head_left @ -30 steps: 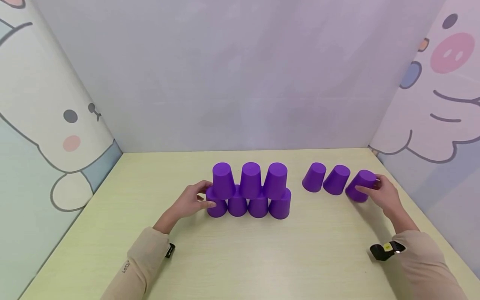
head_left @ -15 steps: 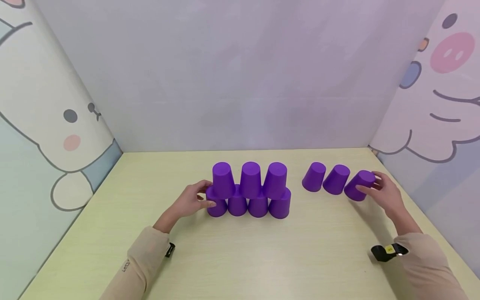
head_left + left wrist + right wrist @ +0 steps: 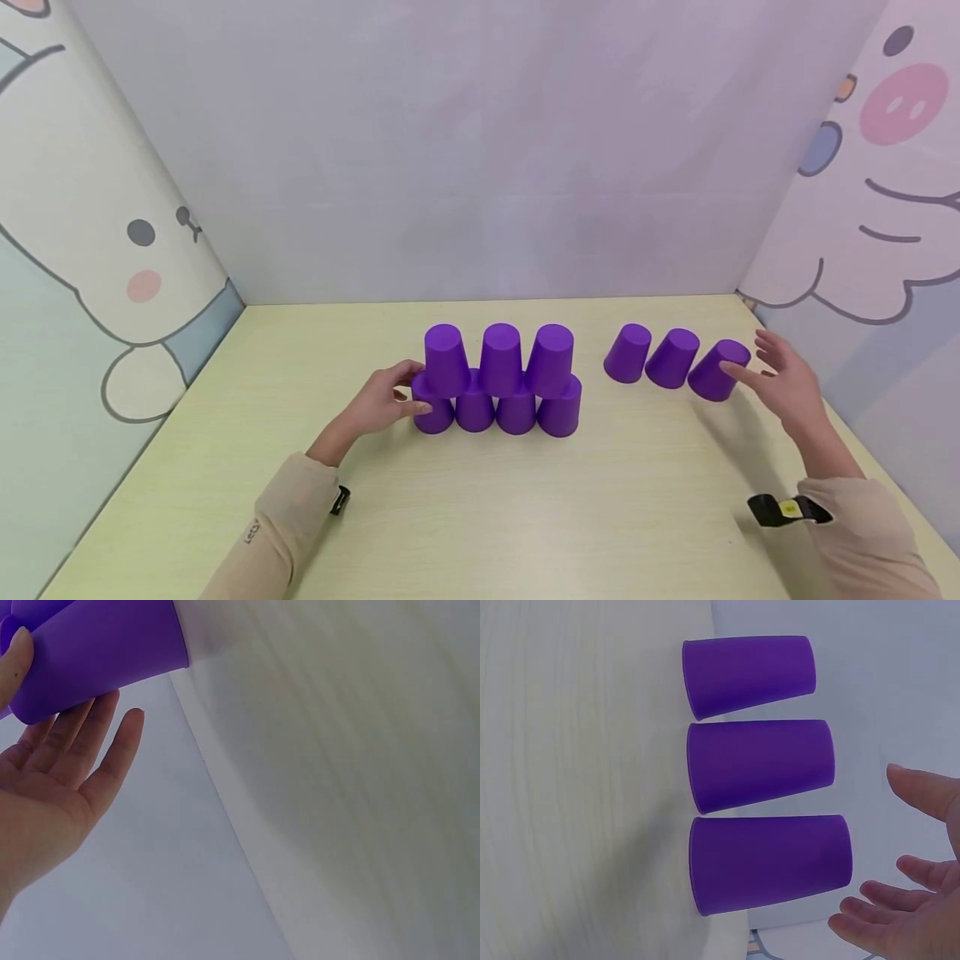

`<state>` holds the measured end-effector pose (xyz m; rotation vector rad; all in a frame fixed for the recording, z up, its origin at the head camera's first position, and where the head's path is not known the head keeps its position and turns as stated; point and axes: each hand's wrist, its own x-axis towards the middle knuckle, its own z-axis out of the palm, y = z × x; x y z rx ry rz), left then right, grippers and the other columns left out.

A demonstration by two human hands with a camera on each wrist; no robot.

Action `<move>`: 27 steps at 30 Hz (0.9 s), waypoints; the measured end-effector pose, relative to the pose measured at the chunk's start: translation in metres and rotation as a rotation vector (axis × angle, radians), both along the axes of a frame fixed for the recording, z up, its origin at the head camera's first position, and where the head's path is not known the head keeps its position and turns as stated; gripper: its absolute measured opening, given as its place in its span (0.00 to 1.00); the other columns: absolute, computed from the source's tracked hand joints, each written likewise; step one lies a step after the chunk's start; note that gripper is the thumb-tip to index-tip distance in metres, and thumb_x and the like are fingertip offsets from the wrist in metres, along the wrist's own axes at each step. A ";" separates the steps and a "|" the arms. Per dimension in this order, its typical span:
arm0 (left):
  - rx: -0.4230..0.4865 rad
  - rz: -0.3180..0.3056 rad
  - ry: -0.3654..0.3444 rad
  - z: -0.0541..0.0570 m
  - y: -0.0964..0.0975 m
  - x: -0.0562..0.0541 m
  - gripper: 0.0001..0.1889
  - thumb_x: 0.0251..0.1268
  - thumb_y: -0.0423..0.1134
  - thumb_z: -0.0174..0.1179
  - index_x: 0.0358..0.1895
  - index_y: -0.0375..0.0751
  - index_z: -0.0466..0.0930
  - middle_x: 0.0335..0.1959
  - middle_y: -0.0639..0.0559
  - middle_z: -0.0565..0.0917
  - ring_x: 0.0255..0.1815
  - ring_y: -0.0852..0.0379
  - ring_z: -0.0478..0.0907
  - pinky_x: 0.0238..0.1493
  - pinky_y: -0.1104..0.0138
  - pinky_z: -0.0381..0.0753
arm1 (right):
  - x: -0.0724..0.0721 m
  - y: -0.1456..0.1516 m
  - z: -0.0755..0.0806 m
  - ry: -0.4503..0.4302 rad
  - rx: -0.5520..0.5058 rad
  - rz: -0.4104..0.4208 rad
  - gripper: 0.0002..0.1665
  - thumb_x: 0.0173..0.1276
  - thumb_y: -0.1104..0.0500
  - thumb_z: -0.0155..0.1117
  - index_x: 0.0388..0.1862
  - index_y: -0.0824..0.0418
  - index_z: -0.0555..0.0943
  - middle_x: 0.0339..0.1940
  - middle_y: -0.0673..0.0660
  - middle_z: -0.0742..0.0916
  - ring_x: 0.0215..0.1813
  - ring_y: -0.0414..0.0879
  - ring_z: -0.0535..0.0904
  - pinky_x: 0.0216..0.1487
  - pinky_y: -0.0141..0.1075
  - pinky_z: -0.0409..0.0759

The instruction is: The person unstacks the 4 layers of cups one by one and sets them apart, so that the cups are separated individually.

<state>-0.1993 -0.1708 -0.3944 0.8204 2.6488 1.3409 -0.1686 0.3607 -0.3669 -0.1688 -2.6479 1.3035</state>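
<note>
Upside-down purple cups stand in two tiers at the middle of the table, an upper row of three (image 3: 502, 360) on a longer lower row (image 3: 516, 417). My left hand (image 3: 386, 402) holds the leftmost lower cup (image 3: 435, 419) between thumb and fingers; the left wrist view shows that cup (image 3: 105, 656) with the thumb and fingertips on opposite sides. At the right, three more purple cups stand upside down in a slanted line. My right hand (image 3: 783, 383) lies just beside the nearest of them (image 3: 716, 373), fingers spread, and the right wrist view shows a gap between hand and cup (image 3: 772, 862).
The pale wood table (image 3: 480, 517) meets a plain light wall (image 3: 480, 167) at the back. Cartoon-printed panels (image 3: 112, 208) rise on both sides. The other two cups on the right, a middle one (image 3: 672, 360) and a far one (image 3: 628, 355), stand close together.
My right hand has let go of the nearest right-hand cup and drawn back to the right, its fingers opening. That cup shifted slightly left before release. The left hand stays in place.
</note>
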 end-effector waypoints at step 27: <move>-0.004 0.002 0.010 -0.001 0.000 0.000 0.25 0.51 0.35 0.67 0.53 0.33 0.69 0.45 0.43 0.79 0.45 0.48 0.77 0.41 0.60 0.77 | 0.026 -0.063 0.030 0.169 -0.060 0.081 0.38 0.61 0.54 0.64 0.69 0.52 0.60 0.61 0.51 0.74 0.50 0.28 0.71 0.43 0.15 0.68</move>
